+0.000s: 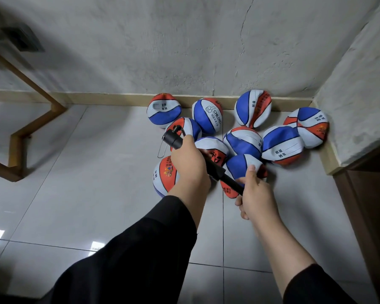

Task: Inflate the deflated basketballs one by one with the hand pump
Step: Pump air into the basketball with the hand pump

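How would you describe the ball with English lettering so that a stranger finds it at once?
Start at the baseboard along the back wall, where deflated basketballs are piled near the corner. In the row touching it, take the second ball from the left. Its white panel alone shows a thumbs-up drawing and the word CHILDREN.

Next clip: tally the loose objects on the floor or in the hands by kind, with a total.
Basketballs, red, white and blue, most visibly dented: 9, e.g. one by the wall
Black hand pump, held by the left hand and right hand: 1
Total: 10
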### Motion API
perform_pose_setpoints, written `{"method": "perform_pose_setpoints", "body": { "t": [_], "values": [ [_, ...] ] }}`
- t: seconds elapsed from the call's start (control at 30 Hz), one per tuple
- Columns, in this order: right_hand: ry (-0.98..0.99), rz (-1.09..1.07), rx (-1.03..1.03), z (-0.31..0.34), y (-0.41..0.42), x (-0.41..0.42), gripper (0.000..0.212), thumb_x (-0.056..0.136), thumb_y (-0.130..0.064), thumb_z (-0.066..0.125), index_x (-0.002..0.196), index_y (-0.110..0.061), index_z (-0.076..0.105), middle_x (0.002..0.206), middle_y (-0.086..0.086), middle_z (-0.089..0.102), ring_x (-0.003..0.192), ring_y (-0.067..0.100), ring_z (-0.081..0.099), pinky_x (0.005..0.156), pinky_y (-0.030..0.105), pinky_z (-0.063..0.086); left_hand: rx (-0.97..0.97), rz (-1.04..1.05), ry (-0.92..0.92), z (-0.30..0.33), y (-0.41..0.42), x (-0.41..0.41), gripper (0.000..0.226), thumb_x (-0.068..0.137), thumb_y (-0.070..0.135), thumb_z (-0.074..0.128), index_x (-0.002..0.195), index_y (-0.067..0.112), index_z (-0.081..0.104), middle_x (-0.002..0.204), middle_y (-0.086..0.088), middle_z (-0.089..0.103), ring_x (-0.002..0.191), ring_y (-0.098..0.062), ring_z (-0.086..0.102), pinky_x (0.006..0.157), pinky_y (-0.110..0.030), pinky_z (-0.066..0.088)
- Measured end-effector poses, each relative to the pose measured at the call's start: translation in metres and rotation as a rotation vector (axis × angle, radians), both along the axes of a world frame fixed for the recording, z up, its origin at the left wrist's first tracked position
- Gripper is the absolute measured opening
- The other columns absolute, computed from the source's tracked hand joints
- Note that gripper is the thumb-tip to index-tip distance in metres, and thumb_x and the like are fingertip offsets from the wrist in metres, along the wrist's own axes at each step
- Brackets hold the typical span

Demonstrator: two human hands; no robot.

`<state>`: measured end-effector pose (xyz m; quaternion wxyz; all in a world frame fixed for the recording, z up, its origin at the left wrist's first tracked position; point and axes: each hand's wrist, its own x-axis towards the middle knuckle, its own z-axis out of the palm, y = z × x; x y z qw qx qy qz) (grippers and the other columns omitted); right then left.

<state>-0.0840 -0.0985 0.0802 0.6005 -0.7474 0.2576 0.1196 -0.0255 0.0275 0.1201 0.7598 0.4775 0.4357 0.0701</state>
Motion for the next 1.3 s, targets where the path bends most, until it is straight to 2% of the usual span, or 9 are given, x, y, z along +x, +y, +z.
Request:
{"method": "perform_pose_setpoints", "body": {
  "t": [0.17, 0.27, 0.37, 0.47, 0.6, 0.77, 0.87, 1.07, 1.3],
  "values": [
    [-0.053, -0.015, -0.029, 0.003, 0.018, 0.006, 0.075, 0.091, -0.076, 0.027, 0.078, -0.014, 0.065, 0.062, 0.012, 0.064, 0.059, 0.029, 0.058, 0.065, 0.038, 0.047, 0.012, -0.014, 0.001, -0.001, -0.021, -0.008, 0.035, 0.081, 0.038, 0.058, 0.093, 0.005, 0.062, 0.067, -0.009, 0.053, 0.056, -0.023, 0.048, 0.056, -0.030, 0.044],
    [-0.054, 0.012, -0.031, 0.004, 0.023, 0.007, 0.089, 0.069, -0.088, 0.021, 0.077, -0.012, 0.067, 0.066, 0.013, 0.065, 0.060, 0.031, 0.058, 0.060, 0.038, 0.046, -0.020, -0.006, -0.012, -0.001, -0.022, -0.011, 0.039, 0.085, 0.037, 0.060, 0.099, 0.001, 0.062, 0.067, -0.011, 0.054, 0.053, -0.021, 0.049, 0.054, -0.029, 0.046],
    [-0.082, 0.042, -0.017, 0.007, 0.024, 0.008, 0.091, 0.066, -0.089, 0.021, 0.081, -0.013, 0.068, 0.063, 0.011, 0.062, 0.057, 0.028, 0.054, 0.053, 0.030, 0.038, -0.038, -0.007, 0.002, -0.002, -0.014, -0.006, 0.044, 0.081, 0.041, 0.059, 0.104, 0.004, 0.065, 0.079, -0.012, 0.056, 0.066, -0.025, 0.051, 0.063, -0.036, 0.047],
    [-0.076, 0.050, -0.005, 0.011, 0.016, 0.007, 0.082, 0.076, -0.086, 0.026, 0.087, -0.017, 0.070, 0.056, 0.010, 0.062, 0.051, 0.024, 0.050, 0.051, 0.026, 0.033, -0.037, 0.028, 0.027, 0.001, 0.000, 0.000, 0.021, 0.092, 0.032, 0.058, 0.090, 0.011, 0.057, 0.076, -0.011, 0.052, 0.062, -0.022, 0.048, 0.057, -0.030, 0.042],
    [-0.018, 0.003, 0.011, 0.007, -0.002, 0.000, 0.056, 0.105, -0.061, 0.030, 0.092, -0.020, 0.066, 0.061, 0.016, 0.062, 0.035, 0.016, 0.043, 0.040, 0.022, 0.031, -0.042, 0.065, 0.010, 0.002, 0.023, 0.009, 0.019, 0.096, 0.028, 0.056, 0.087, 0.012, 0.054, 0.061, -0.007, 0.059, 0.060, -0.023, 0.054, 0.055, -0.026, 0.044],
    [-0.007, -0.013, -0.009, 0.003, -0.005, -0.002, 0.059, 0.106, -0.060, 0.029, 0.096, -0.017, 0.067, 0.059, 0.014, 0.061, 0.041, 0.020, 0.045, 0.039, 0.023, 0.032, -0.007, -0.001, 0.026, 0.002, 0.015, 0.006, 0.020, 0.097, 0.030, 0.054, 0.087, 0.013, 0.054, 0.057, -0.003, 0.057, 0.049, -0.016, 0.051, 0.052, -0.023, 0.043],
    [0.005, -0.004, -0.013, 0.002, -0.001, 0.002, 0.062, 0.106, -0.059, 0.027, 0.093, -0.014, 0.068, 0.055, 0.011, 0.060, 0.039, 0.019, 0.046, 0.040, 0.023, 0.033, -0.015, -0.029, 0.029, -0.004, 0.003, -0.001, 0.022, 0.092, 0.035, 0.054, 0.092, 0.013, 0.058, 0.076, -0.009, 0.059, 0.058, -0.020, 0.053, 0.058, -0.027, 0.045],
    [0.001, 0.004, 0.000, 0.004, 0.017, 0.006, 0.067, 0.105, -0.061, 0.026, 0.086, -0.010, 0.065, 0.058, 0.012, 0.059, 0.047, 0.026, 0.050, 0.047, 0.026, 0.038, -0.013, -0.058, 0.003, -0.007, -0.021, -0.014, 0.024, 0.090, 0.031, 0.055, 0.093, 0.007, 0.059, 0.069, -0.014, 0.055, 0.049, -0.021, 0.049, 0.049, -0.023, 0.043],
    [-0.064, 0.031, 0.020, 0.006, 0.017, 0.005, 0.068, 0.103, -0.065, 0.028, 0.092, -0.010, 0.067, 0.060, 0.016, 0.058, 0.040, 0.023, 0.044, 0.043, 0.022, 0.032, -0.052, -0.021, 0.017, -0.002, -0.006, -0.003, 0.024, 0.091, 0.033, 0.057, 0.095, 0.010, 0.058, 0.078, -0.013, 0.052, 0.067, -0.024, 0.049, 0.059, -0.032, 0.042]
  ]
}}
